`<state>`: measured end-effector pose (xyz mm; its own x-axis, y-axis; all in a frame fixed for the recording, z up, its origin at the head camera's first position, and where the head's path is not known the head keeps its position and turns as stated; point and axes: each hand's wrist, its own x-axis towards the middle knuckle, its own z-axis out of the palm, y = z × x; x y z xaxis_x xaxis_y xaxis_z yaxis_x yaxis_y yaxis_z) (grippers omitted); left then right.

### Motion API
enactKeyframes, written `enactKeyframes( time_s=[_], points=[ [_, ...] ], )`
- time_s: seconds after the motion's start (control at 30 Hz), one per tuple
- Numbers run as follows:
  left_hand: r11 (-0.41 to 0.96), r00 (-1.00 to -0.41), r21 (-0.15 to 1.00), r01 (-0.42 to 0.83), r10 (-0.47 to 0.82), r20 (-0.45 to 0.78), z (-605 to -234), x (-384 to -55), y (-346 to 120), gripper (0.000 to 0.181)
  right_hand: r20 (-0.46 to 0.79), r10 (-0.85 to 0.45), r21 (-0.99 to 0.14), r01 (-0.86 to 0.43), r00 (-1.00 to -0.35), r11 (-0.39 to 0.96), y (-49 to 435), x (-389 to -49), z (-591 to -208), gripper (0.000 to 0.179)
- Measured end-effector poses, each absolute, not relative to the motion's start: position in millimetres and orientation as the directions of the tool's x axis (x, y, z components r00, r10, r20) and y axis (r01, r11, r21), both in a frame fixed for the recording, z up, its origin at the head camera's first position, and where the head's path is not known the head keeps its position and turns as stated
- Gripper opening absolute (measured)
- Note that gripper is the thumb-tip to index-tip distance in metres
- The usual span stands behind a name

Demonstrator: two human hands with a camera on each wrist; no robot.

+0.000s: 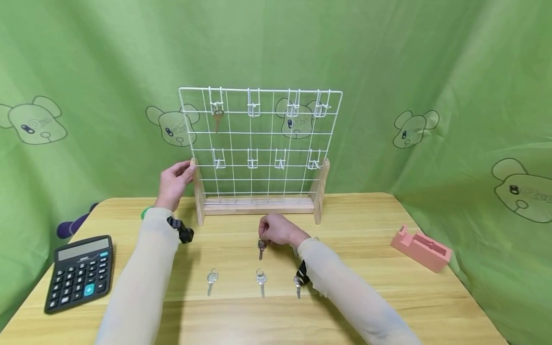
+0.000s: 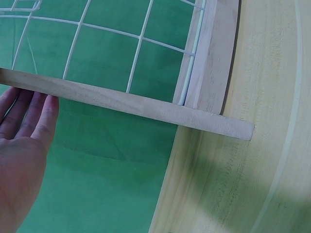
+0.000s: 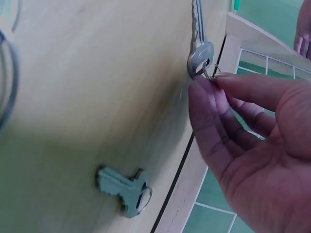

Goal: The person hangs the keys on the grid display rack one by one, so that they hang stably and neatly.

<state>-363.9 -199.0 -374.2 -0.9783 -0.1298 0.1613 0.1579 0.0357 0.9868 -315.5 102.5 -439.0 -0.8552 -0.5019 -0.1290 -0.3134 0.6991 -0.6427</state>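
A key (image 1: 261,245) on a small ring is at my right hand (image 1: 278,229), whose thumb and fingers pinch the ring. In the right wrist view the key (image 3: 198,53) points away from the fingertips, close over the table. At the left wooden post (image 1: 199,191) of a white wire grid rack (image 1: 260,139), my left hand (image 1: 174,179) holds the upper end. Its fingers (image 2: 43,116) reach behind the post in the left wrist view; the thumb is hidden there. One key (image 1: 217,115) hangs on the upper left hook.
Several keys with rings lie on the wooden table (image 1: 233,321), including a left one (image 1: 212,281), a middle one (image 1: 261,282) and another (image 3: 124,189) near the rack. A calculator (image 1: 79,273) sits left, a pink tape dispenser (image 1: 422,249) right. Green cloth (image 1: 388,57) hangs behind.
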Motion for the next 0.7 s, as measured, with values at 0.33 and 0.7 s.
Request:
enactKeyframes(
  time_s=[0.33, 0.7],
  points=[
    [0.027, -0.978, 0.987, 0.159, -0.134, 0.161, -374, -363, -199, 0.048, -0.027, -0.542, -0.700, -0.372, -0.840, 0.610, 113, -313, -430, 0.012],
    [0.028, -0.978, 0.988, 0.154, -0.135, 0.157, -374, -365, -199, 0.048, 0.008, -0.545, -0.782, -0.345, -0.839, 0.519, 114, -308, -415, 0.013]
  ],
)
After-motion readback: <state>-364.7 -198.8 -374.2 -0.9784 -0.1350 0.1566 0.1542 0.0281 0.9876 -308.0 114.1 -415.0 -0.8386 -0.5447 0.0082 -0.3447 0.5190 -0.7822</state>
